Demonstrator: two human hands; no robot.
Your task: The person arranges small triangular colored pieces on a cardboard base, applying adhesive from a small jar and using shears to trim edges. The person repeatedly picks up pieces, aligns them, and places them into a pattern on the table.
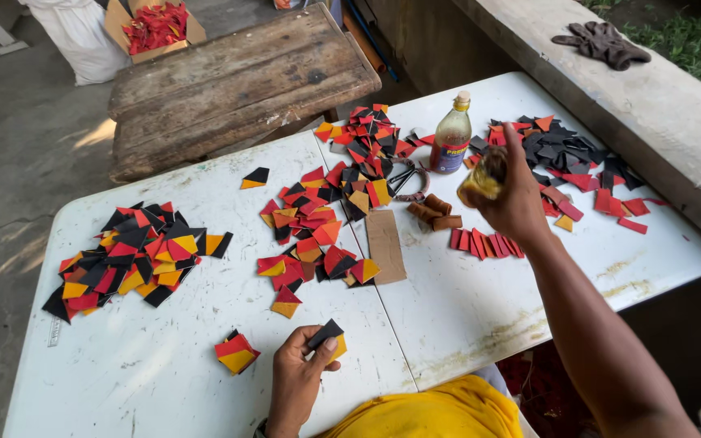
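Black-and-yellow piece [326, 337] | our left hand [298, 377] pinched it flat on white table [164, 357] | right hand [513, 203] gripped small glue jar [483, 180] | we judged keeping jar upright best.

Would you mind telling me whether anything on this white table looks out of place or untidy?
Nothing is spilled or broken. The white folding table shows yellowish-brown smears near its front right edge. A dark glove lies apart on the concrete ledge, away from the coloured pieces.

Red, black and yellow triangles [127, 259] on white table [464, 308]; amber bottle [450, 138]
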